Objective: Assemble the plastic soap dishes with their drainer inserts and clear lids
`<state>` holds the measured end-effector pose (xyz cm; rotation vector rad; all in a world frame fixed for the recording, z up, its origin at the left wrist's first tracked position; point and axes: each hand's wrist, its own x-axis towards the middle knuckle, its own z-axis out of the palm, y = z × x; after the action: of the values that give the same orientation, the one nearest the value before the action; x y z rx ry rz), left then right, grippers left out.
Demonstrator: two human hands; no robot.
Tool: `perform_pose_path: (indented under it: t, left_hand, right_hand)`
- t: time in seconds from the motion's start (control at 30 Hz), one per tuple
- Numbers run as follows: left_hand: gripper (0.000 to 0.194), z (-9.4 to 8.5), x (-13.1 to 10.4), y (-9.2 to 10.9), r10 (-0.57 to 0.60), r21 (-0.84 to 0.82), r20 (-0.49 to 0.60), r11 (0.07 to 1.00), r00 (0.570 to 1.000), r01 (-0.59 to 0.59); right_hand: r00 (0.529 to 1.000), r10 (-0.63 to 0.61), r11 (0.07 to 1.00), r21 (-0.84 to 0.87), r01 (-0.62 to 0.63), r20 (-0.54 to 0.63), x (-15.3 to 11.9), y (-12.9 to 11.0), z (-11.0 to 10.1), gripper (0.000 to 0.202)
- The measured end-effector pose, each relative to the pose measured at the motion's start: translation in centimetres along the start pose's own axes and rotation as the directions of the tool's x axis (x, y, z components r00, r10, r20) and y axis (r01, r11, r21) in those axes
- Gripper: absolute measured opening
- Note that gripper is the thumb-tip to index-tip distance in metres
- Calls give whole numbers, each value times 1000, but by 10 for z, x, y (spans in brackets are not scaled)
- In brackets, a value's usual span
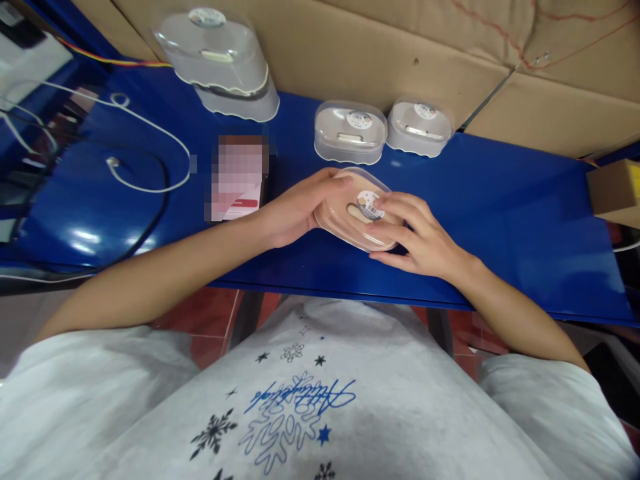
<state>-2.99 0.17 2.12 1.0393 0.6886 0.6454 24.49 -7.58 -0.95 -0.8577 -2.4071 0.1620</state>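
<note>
A pink lidded container [345, 212] with a clear top and a round sticker is held above the blue table, near its front edge. My left hand [300, 207] grips its left end, thumb on the lid and fingers underneath. My right hand [423, 237] holds its right end, with fingertips on the lid by the sticker. Behind it stand two small grey containers with clear lids, one [350, 137] straight behind and one [420, 128] farther right.
Larger grey containers [220, 53] are stacked at the back left. A phone-like device [237, 180] with a blurred screen lies left of my hands on the blue table [510, 200]. White and black cables run at the far left; a cardboard box [615, 193] is at the right edge.
</note>
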Motion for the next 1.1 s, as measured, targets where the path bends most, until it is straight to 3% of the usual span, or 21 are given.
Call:
perform_pose_path:
  t: [0.13, 0.23, 0.33, 0.47, 0.53, 0.8, 1.1]
  left_hand:
    - [45, 5, -4, 2, 17, 35, -3, 999, 1000, -17]
    - [52, 8, -8, 2, 100, 69, -13, 993, 995, -99]
    - [61, 8, -10, -1, 209, 86, 18, 974, 978, -210]
    - [70, 4, -7, -9, 273, 99, 67, 955, 960, -278]
    - [72, 3, -5, -11, 272, 105, 93, 954, 958, -281]
    - [68, 2, -8, -3, 338, 279, 104, 893, 935, -353]
    - [66, 0, -6, -5, 340, 366, 84, 864, 937, -346]
  right_hand:
    - [990, 116, 986, 126, -106, -76, 0, -3, 1, 74]
    - [918, 351, 909, 302, -287, -183, 0, 2, 4, 84]
    - [837, 540, 739, 525, -422, -86, 1, 10, 8, 88]
    - [782, 621, 540, 693, -478, 55, 3, 15, 11, 83]
    - [782, 622, 540, 701, -466, 40, 4, 14, 9, 82]
    - [825, 560, 711, 551, -437, -69, 5, 9, 3, 83]
    - [839, 541, 735, 515, -441, -54, 5, 5, 0, 82]
